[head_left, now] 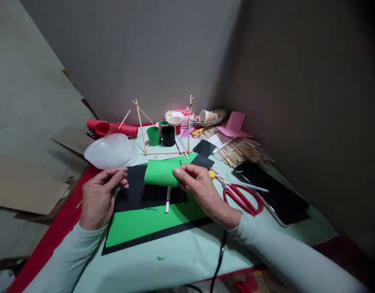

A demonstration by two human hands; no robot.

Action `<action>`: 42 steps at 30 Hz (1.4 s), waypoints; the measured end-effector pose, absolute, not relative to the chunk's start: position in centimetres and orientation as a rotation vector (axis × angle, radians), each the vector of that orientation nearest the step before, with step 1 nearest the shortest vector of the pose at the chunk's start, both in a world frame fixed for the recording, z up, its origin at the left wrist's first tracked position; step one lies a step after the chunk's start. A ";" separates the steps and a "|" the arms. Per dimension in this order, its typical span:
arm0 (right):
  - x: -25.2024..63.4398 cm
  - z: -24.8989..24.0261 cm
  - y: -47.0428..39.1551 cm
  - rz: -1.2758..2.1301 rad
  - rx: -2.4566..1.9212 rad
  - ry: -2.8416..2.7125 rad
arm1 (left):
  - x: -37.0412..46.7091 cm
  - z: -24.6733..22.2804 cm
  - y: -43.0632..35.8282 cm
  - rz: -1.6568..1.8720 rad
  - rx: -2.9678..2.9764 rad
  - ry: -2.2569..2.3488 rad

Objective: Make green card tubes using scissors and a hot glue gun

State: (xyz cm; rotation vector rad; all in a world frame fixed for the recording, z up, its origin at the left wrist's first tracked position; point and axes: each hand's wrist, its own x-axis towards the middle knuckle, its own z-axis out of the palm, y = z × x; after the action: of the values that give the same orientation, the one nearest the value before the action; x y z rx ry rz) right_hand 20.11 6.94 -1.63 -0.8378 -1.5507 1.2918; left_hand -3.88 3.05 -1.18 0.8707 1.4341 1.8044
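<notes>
My right hand (202, 187) pinches a green piece of paper (160, 172) at its right end, thumb in front. The paper is curved over and held above the sheets on the table. My left hand (99, 195) is to the left of the paper and apart from it, thumb and fingers pinched together. Whether anything small is between them I cannot make out. Below lie a black sheet (129, 199) and a larger green sheet (138, 228). A white pen-like stick (167, 201) lies beneath the held paper. Red-handled scissors (244, 199) lie right of my right hand.
Behind stand a wooden stick frame (141, 130), a green cup (153, 136) and a black cup (168, 136). A translucent balloon (110, 151) lies left, near red paper rolls (114, 129). Many wooden sticks (239, 152) and a dark phone-like slab (273, 195) lie right. A black cable (220, 256) crosses the front edge.
</notes>
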 end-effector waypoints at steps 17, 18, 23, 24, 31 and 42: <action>19.3 -2.1 4.4 0.755 -0.654 -1.786 | -3.2 -2.5 2.0 1.416 1.131 1.285; 19.3 -2.1 4.5 0.779 -0.673 -1.771 | -3.1 -2.5 1.9 1.396 1.136 1.285; 19.5 -1.9 4.9 1.027 -0.816 -1.647 | -2.8 -2.3 1.8 1.369 1.140 1.291; 19.6 -2.0 5.1 1.101 -0.834 -1.622 | -2.7 -2.4 1.8 1.377 1.133 1.291; 19.9 -2.3 6.0 1.456 -0.837 -1.498 | -2.5 -2.5 1.7 1.490 1.107 1.343; 20.1 1.9 7.8 1.172 -0.744 -2.258 | -2.8 -1.4 1.6 1.375 1.304 1.224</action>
State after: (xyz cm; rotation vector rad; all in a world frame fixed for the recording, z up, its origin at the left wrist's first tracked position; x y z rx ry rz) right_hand 20.09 7.78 1.93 -0.7443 -2.2581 1.1716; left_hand -2.81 1.62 -1.38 1.3041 1.2243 1.3751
